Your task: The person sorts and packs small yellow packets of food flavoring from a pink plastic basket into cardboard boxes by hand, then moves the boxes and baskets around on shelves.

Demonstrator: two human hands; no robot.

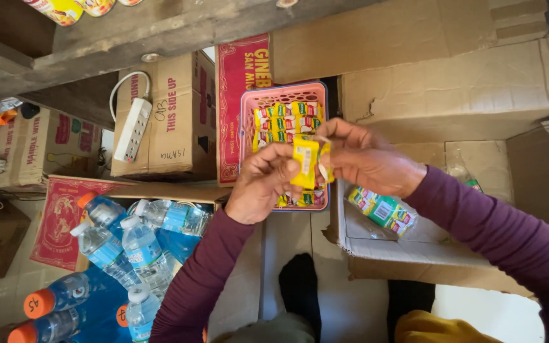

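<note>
Holding one small yellow packet [306, 163] between them, the left hand [263, 183] and the right hand [365, 159] were closed on it with pinching fingertips, directly above the pink basket [247, 127]. The step seemed to be separating or tearing this packet; the next move would probably need a firm pull. Inside the basket lay many similar packets, too crowded to count. Left of the basket stood about five water bottles [144, 251] and one white power strip [133, 129].
</note>
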